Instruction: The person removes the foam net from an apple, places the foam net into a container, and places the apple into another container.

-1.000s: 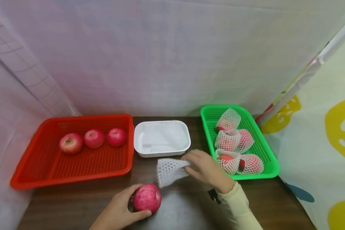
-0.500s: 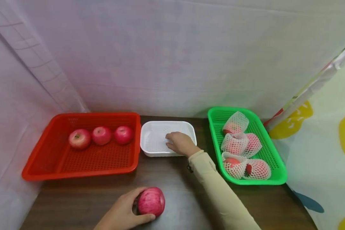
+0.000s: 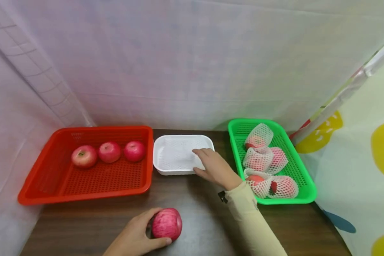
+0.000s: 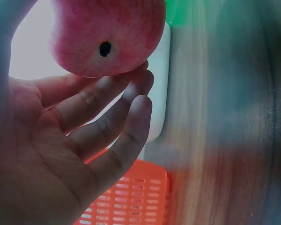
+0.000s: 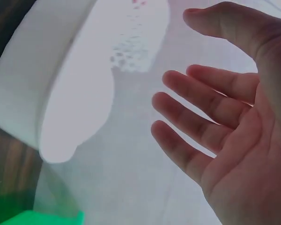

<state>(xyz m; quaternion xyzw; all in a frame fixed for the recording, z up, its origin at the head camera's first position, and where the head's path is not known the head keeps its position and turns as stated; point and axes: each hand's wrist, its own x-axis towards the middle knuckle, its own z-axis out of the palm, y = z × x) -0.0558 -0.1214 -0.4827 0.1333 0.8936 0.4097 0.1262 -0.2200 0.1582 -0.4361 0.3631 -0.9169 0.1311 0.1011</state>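
Note:
Near the front of the table my left hand point(image 3: 136, 233) holds a bare red apple point(image 3: 167, 224) between thumb and fingers. In the left wrist view, the apple's dark hollow point(image 4: 105, 48) faces the camera. My right hand point(image 3: 216, 169) reaches over the right front edge of the white tray point(image 3: 166, 172), holding nothing. Its fingers are spread and gently bent in the right wrist view. White foam netting point(image 3: 176, 153) lies in the tray, hard to tell apart from the tray's white floor. A patch of mesh point(image 5: 130, 54) also shows in the right wrist view.
At left, a red basket point(image 3: 99, 186) holds 3 bare apples point(image 3: 110, 152). A green basket point(image 3: 302, 160) at right holds several apples in foam nets point(image 3: 284, 187). A white cloth wall point(image 3: 192, 71) stands behind the brown table point(image 3: 83, 220).
My right hand carried a foam net from above the table into the white tray and let go of it, then drew back slightly rightward. The left hand still holds its apple.

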